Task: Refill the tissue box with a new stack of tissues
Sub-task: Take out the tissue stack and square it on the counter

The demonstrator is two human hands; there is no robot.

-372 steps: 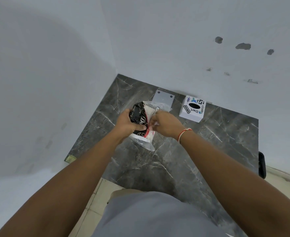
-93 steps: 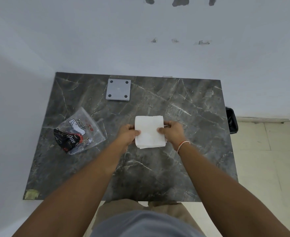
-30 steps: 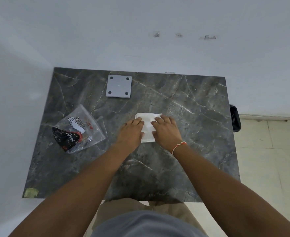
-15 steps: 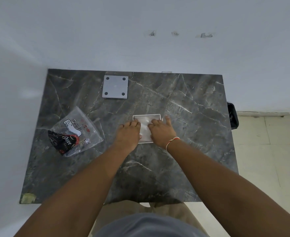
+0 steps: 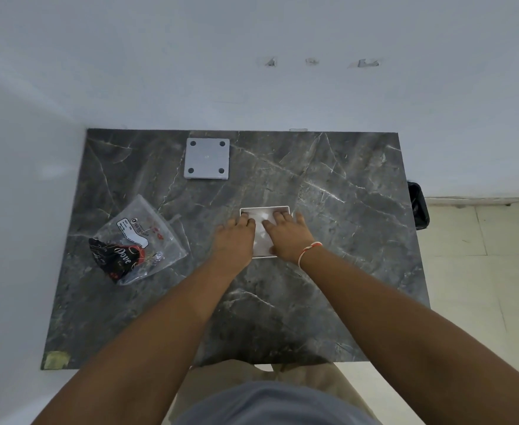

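Observation:
A white tissue box (image 5: 264,207) stands open side up in the middle of the dark marble table (image 5: 344,185). A white stack of tissues (image 5: 260,216) lies sunk inside its rim. My left hand (image 5: 235,240) lies flat on the left part of the stack, fingertips inside the box. My right hand (image 5: 285,236), with a red and white wrist thread, presses flat on the right part, its thumb by the box's near edge. The hands hide most of the stack and the box's near half.
A grey square plate (image 5: 207,158) with four corner holes lies at the back of the table. An empty clear plastic wrapper (image 5: 138,243) with a black label lies at the left. A black bin (image 5: 419,205) stands past the right edge. White walls close the back and left.
The tissue stack, held above the table three seconds ago, has been lowered and pushed down inside the box rim. Both hands went from gripping its sides to lying flat on top.

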